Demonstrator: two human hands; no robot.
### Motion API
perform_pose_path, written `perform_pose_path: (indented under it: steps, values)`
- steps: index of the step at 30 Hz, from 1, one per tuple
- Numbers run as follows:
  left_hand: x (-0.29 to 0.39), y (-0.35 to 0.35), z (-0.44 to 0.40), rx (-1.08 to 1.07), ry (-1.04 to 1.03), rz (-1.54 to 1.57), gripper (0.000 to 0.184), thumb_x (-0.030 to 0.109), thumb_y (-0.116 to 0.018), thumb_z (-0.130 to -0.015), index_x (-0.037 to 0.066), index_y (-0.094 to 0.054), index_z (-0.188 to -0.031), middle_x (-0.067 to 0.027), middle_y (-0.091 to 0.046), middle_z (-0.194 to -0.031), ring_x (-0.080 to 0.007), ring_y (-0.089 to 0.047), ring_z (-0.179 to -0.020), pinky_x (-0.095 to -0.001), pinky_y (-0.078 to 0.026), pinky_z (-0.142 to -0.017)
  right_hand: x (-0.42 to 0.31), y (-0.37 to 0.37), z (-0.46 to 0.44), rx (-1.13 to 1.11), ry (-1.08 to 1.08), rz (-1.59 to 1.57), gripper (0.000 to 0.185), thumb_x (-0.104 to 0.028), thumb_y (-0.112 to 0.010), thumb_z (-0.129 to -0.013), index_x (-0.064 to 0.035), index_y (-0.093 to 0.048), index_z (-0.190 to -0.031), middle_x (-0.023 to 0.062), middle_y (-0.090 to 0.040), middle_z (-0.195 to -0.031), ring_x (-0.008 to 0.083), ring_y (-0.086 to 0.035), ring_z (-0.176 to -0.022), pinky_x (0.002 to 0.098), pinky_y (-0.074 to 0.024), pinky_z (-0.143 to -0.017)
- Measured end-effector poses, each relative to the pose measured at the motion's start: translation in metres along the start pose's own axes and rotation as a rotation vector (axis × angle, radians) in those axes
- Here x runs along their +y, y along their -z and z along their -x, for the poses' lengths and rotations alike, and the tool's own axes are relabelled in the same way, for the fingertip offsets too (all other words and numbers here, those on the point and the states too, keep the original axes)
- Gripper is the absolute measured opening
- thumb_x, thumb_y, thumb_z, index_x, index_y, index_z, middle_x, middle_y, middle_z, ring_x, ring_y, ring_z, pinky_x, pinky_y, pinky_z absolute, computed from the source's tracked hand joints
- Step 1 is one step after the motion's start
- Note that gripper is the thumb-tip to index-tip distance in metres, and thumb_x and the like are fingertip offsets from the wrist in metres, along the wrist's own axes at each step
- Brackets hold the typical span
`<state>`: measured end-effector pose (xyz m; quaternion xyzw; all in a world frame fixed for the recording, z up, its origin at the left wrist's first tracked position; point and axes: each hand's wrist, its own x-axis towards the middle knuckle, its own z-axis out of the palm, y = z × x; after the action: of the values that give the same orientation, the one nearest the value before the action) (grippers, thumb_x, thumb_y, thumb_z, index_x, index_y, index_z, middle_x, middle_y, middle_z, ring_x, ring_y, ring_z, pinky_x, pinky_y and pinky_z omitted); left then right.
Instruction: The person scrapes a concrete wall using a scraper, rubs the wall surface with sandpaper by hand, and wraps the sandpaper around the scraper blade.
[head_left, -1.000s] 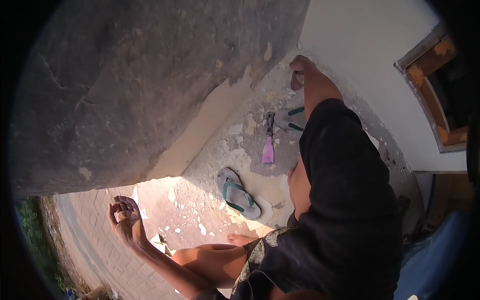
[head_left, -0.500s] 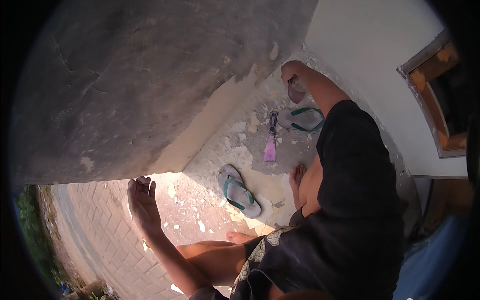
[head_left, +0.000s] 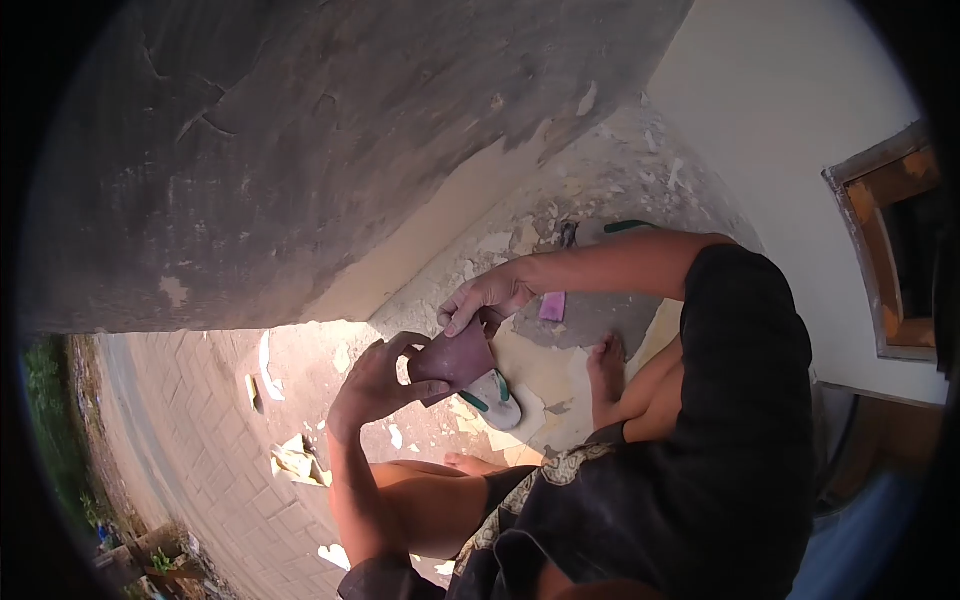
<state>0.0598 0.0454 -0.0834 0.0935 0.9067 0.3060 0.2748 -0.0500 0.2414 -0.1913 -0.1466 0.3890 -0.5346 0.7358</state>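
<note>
Both hands hold a maroon sheet (head_left: 458, 362) between them above the floor. My right hand (head_left: 488, 298) pinches its upper edge. My left hand (head_left: 385, 380) is curled around the left edge, with the thumb across its lower part. The sheet partly covers a grey sandal with green straps (head_left: 498, 405). Beyond my right forearm lies a second sandal (head_left: 595, 234), mostly hidden. A scraper (head_left: 551, 306) shows its pink blade below that forearm; the arm hides its middle.
A dark, patchy wall surface (head_left: 250, 170) rises at the upper left. Paint flakes litter the floor (head_left: 580, 335). My bare foot (head_left: 606, 370) rests near the scraper. A pale wall (head_left: 770, 110) with a wooden frame (head_left: 868, 190) stands at right. Brick paving (head_left: 190, 400) lies at lower left.
My right hand has brought the maroon sheet from near the wall corner down and left. My left hand, empty before, has moved right and taken hold of it.
</note>
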Motion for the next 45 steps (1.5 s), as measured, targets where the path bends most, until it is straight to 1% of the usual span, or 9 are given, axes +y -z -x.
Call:
perform_pose_path:
  steps: [6, 10, 13, 17, 21, 27, 35, 41, 45]
  values:
    - [-0.015, -0.003, 0.004, 0.067, 0.065, -0.061, 0.028, 0.027, -0.067, -0.071, 0.002, -0.060, -0.082, -0.0132, -0.062, -0.071, -0.0295, -0.060, -0.073, -0.0373, -0.046, -0.065, -0.004, 0.011, 0.012, 0.280, -0.201, 0.344, 0.049, -0.046, -0.040, -0.090, -0.0045, -0.041, -0.115, 0.0099, -0.061, -0.083, 0.0165, -0.058, -0.076, 0.0319, -0.0486, -0.061]
    - [-0.033, -0.019, 0.003, 0.272, 0.172, -0.315, 0.024, 0.027, -0.063, -0.071, 0.003, -0.062, -0.071, -0.0143, -0.059, -0.065, -0.0295, -0.059, -0.066, -0.0375, -0.045, -0.061, 0.045, 0.079, 0.037, 0.539, -0.293, 1.615, 0.046, -0.016, -0.064, -0.067, -0.0060, -0.050, -0.109, 0.0153, -0.061, -0.081, 0.0340, -0.059, -0.079, 0.0406, -0.0479, -0.072]
    - [-0.025, -0.012, 0.008, 0.401, 0.190, -0.204, 0.021, 0.022, -0.064, -0.066, 0.002, -0.062, -0.061, -0.0141, -0.058, -0.060, -0.0284, -0.060, -0.061, -0.0362, -0.045, -0.056, 0.069, 0.090, 0.052, 0.401, -0.291, 2.001, 0.051, -0.014, -0.067, -0.062, -0.0066, -0.051, -0.109, 0.0176, -0.051, -0.108, 0.0346, -0.048, -0.105, 0.0419, -0.0420, -0.087]
    - [-0.032, -0.015, -0.017, 0.537, 0.083, -0.245, 0.019, 0.027, -0.058, -0.057, 0.009, -0.065, -0.059, -0.0047, -0.059, -0.058, -0.0210, -0.057, -0.056, -0.0326, -0.038, -0.050, 0.086, 0.093, 0.051, 0.311, -0.450, 2.122, 0.055, -0.019, -0.071, -0.064, -0.0067, -0.046, -0.111, 0.0154, -0.052, -0.107, 0.0334, -0.049, -0.104, 0.0419, -0.0439, -0.084]
    - [-0.031, -0.011, -0.041, 0.440, 0.160, -0.196, 0.033, 0.026, -0.055, -0.065, 0.011, -0.068, -0.091, -0.0085, -0.063, -0.093, -0.0237, -0.060, -0.086, -0.0430, -0.043, -0.079, 0.107, 0.146, 0.049, 0.239, -0.434, 2.224, 0.053, -0.019, -0.072, -0.063, -0.0071, -0.048, -0.108, 0.0139, -0.055, -0.103, 0.0326, -0.051, -0.101, 0.0414, -0.0450, -0.081]
    - [-0.028, 0.005, -0.035, 0.157, 0.196, -0.324, 0.037, 0.029, -0.050, -0.076, 0.016, -0.061, -0.109, -0.0059, -0.059, -0.107, -0.0256, -0.056, -0.099, -0.0513, -0.036, -0.090, 0.093, 0.138, 0.039, 0.257, -0.485, 2.156, 0.042, -0.021, -0.070, -0.065, -0.0076, -0.051, -0.100, 0.0146, -0.056, -0.099, 0.0335, -0.052, -0.100, 0.0425, -0.0446, -0.079]
    - [-0.038, 0.004, -0.012, 0.296, 0.246, -0.364, 0.037, 0.032, -0.055, -0.076, 0.014, -0.061, -0.109, -0.0086, -0.058, -0.109, -0.0271, -0.054, -0.102, -0.0516, -0.035, -0.091, 0.071, 0.114, 0.033, -0.041, -0.371, 2.320, 0.032, -0.019, -0.066, -0.066, -0.0025, -0.054, -0.092, 0.0184, -0.058, -0.088, 0.0361, -0.056, -0.089, 0.0451, -0.0456, -0.074]
    - [-0.044, 0.010, 0.003, 0.207, 0.229, -0.396, 0.035, 0.031, -0.054, -0.077, 0.014, -0.062, -0.107, -0.0097, -0.058, -0.106, -0.0283, -0.055, -0.097, -0.0536, -0.036, -0.090, 0.062, 0.107, 0.020, 0.451, -0.402, 2.109, 0.050, -0.016, -0.062, -0.069, -0.0028, -0.045, -0.115, 0.0215, -0.059, -0.077, 0.0381, -0.058, -0.072, 0.0469, -0.0457, -0.067]
    - [-0.054, 0.006, -0.001, 0.160, 0.188, -0.388, 0.034, 0.031, -0.055, -0.076, 0.016, -0.062, -0.106, -0.0087, -0.059, -0.102, -0.0284, -0.056, -0.091, -0.0539, -0.036, -0.088, 0.040, 0.074, -0.005, 0.455, -0.302, 1.923, 0.057, -0.015, -0.061, -0.071, -0.0063, -0.039, -0.123, 0.0211, -0.059, -0.073, 0.0377, -0.058, -0.066, 0.0451, -0.0444, -0.062]
